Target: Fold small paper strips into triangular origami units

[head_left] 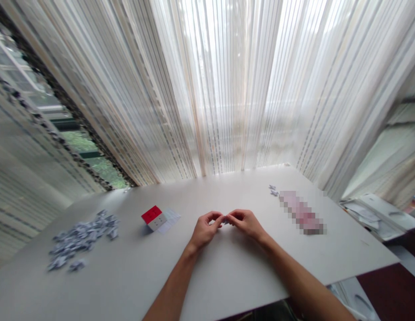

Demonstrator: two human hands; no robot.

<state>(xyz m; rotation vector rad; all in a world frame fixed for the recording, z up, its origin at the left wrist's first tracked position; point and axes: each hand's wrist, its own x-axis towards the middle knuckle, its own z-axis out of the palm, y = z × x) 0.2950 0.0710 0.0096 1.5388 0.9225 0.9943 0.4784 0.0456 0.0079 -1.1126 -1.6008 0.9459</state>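
My left hand (205,228) and my right hand (246,223) meet above the middle of the white table. Both are closed, thumbs and fingertips pinched around a small folded paper piece (226,221), mostly hidden by the fingers. Left of my hands stands a small red and white box (154,218) with dark marks on its faces. A pale printed sheet (170,220) lies beside it. Farther left is a loose heap of small grey-white folded paper pieces (82,238), with one clump (76,265) slightly apart.
Toward the right of the white table (227,276) lies a blurred-out pink item (303,214), with two small folded pieces (273,190) near its far end. A striped sheer curtain (221,89) hangs along the back edge. White drawers (378,214) stand beyond the right edge.
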